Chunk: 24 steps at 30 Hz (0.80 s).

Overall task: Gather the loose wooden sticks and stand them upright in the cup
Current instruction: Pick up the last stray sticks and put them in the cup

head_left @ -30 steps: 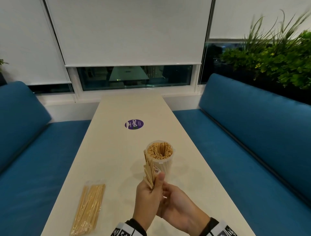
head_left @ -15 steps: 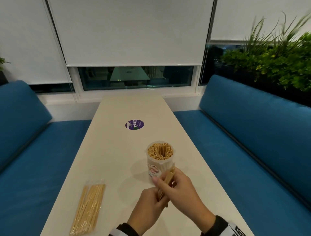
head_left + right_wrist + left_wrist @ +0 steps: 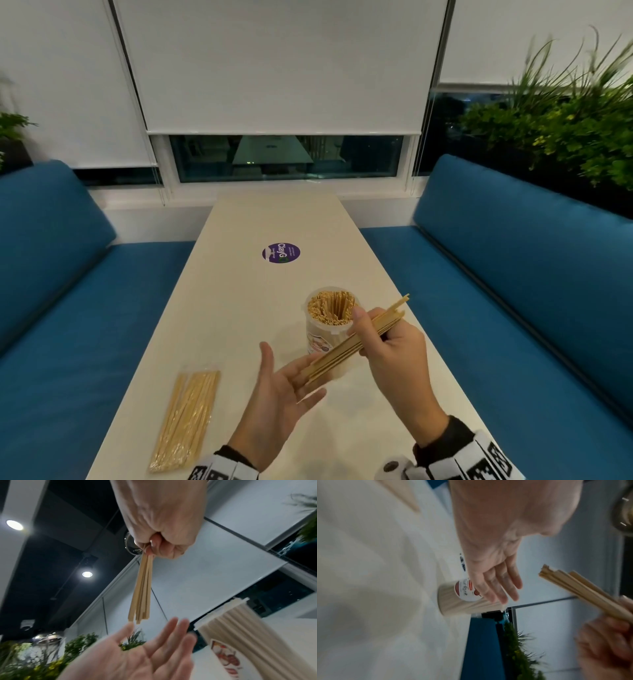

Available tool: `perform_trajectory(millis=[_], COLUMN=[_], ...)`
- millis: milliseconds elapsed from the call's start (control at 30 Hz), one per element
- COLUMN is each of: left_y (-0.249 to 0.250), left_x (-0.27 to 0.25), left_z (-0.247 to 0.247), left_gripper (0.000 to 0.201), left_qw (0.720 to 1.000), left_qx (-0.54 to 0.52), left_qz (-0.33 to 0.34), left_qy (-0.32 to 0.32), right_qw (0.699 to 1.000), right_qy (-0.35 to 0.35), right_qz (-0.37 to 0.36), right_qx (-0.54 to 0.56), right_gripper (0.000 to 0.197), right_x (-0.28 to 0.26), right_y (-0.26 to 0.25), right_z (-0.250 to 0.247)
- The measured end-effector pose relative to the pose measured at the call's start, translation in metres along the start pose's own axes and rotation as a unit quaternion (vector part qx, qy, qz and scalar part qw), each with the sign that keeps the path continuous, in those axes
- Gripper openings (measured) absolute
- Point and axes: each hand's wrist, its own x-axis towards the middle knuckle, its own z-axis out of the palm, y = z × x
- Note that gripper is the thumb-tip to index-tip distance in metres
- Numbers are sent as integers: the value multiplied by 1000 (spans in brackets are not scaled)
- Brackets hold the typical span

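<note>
The right hand (image 3: 394,346) grips a flat bundle of wooden sticks (image 3: 356,341), fingers curled round the upper part of it and the thumb laid along the top. The bundle lies slanted above the tabletop (image 3: 239,308), its far end raised to the right past the knuckles and its near end pointing down toward the left hand (image 3: 277,390). In the right wrist view the fist (image 3: 159,538) closes tight on the sticks (image 3: 142,592), whose free ends fan slightly just above the other palm.

The left hand is spread, palm up, fingers straight and a little apart, holding nothing; the lower stick ends sit just over its fingertips, and whether they touch the skin I cannot tell. The left wrist view shows that hand (image 3: 496,577) flat and open, with the bundle (image 3: 583,592) coming in from the right, blurred.

The cup (image 3: 330,325), a clear plastic tub with a printed label, stands upright on the tabletop just beyond both hands, already packed with sticks standing on end. It is near the bundle but apart from it.

On the near left of the tabletop lies a clear packet of sticks (image 3: 186,418), flat and well apart from the hands. Farther up the middle sits a round purple sticker (image 3: 281,253). Blue bench seats (image 3: 513,274) run along both sides
</note>
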Motion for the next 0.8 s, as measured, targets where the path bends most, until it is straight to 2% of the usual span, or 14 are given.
perform_trajectory(millis=[33, 100, 133, 233, 333, 433, 500, 567, 633, 733, 800], left_y=[4, 10, 10, 7, 5, 6, 5, 2, -1, -2, 0], left_x=[-1, -4, -5, -5, -4, -8, -11, -14, -15, -15, -14], left_z=[2, 8, 11, 16, 13, 14, 16, 15, 11, 9, 7], left_gripper=[82, 71, 66, 56, 53, 48, 47, 42, 33, 31, 29], left_qw=[997, 991, 991, 992, 995, 999, 988, 959, 924, 898, 889], left_qx=[-73, -134, -132, -124, -97, -1, 132, 272, 366, 416, 431], left_qz=[-18, -25, -24, -28, -15, 6, 17, 54, 98, 139, 151], left_qy=[4, 1, -7, -19, -20, -52, -72, -62, -45, -30, -23], right_qw=[1000, 999, 997, 991, 991, 989, 989, 990, 989, 987, 991], right_qy=[-7, -46, -72, -131, -132, -131, -117, -103, -99, -118, -93], right_qz=[-10, -13, -8, -10, 5, 45, 72, 81, 92, 97, 79], right_qx=[6, -3, -9, -34, -34, -47, -55, -59, -54, -53, -51], right_gripper=[44, 53, 54, 41, 33, 32, 36, 39, 39, 44, 49], right_x=[-2, -11, -16, -24, -21, -16, -13, -10, -8, -9, -6], right_y=[0, 4, 6, 12, 15, 17, 19, 22, 23, 19, 12], right_z=[4, 16, 22, 32, 29, 28, 27, 25, 25, 27, 24])
